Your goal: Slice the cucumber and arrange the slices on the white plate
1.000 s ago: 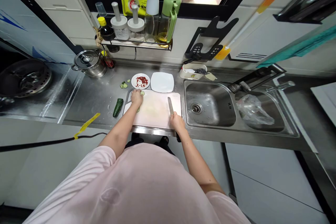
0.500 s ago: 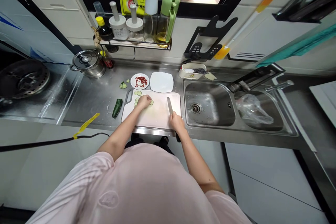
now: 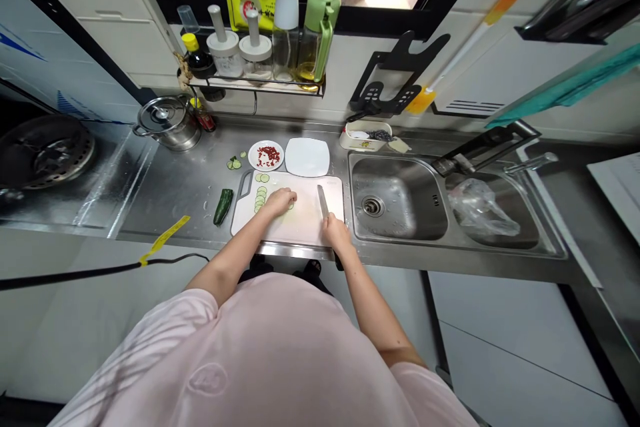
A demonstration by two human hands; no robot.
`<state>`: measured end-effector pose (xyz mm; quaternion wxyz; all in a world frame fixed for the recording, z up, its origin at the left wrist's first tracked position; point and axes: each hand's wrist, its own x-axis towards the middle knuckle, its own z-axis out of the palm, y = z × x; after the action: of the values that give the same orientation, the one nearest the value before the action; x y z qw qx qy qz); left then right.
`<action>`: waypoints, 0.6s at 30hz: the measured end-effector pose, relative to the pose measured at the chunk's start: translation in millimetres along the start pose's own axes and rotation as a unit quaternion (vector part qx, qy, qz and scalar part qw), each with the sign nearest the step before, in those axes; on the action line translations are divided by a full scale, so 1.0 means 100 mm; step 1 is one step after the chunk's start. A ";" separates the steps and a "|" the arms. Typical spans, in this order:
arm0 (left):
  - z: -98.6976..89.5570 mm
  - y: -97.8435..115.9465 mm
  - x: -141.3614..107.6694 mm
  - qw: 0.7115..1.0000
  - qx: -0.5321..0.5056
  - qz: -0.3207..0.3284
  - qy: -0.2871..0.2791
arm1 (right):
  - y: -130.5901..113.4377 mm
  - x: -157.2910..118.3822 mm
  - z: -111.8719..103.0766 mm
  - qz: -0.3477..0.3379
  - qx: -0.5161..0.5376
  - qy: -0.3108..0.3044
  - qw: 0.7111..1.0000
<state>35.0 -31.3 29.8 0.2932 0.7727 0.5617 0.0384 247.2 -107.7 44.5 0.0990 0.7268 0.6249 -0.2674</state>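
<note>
My left hand (image 3: pixel 281 201) is over the middle of the white cutting board (image 3: pixel 305 230), its fingers pinched together on a cucumber slice (image 3: pixel 291 206) that shows only partly under the fingertips. To its left, several pale green slices (image 3: pixel 261 199) lie overlapped in a row, with a few more (image 3: pixel 262 177) at the board's upper left. A kitchen knife (image 3: pixel 323 201) is in my right hand (image 3: pixel 337 233), its blade pointing away from me over the board's right side. A piece of dark green cucumber (image 3: pixel 223 207) rests on the steel counter, left of the board.
Behind the board stand a plate of chopped red pieces (image 3: pixel 266 156) and a white plate (image 3: pixel 307 157). Cucumber scraps (image 3: pixel 233 163) lie to their left. A lidded pot (image 3: pixel 170 121) is at the back left. The sink (image 3: pixel 400 197) adjoins the board's right side.
My left hand has shifted slightly right and nearer to me, uncovering more of the slice row. The right hand and knife have stayed in nearly the same place.
</note>
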 end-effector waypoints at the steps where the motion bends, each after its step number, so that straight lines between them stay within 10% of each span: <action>1: 0.01 0.00 -0.01 1.000 -0.006 -0.007 0.007 | 0.00 0.00 0.00 -0.001 0.001 0.000 1.000; 18: 0.21 -0.17 0.00 0.984 -0.054 -0.134 0.107 | 0.00 0.00 -0.02 -0.009 -0.011 -0.003 1.000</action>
<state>28.4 -35.9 4.1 0.2751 0.6651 0.6853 0.1112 248.0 -106.7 46.3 0.1062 0.7189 0.6342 -0.2638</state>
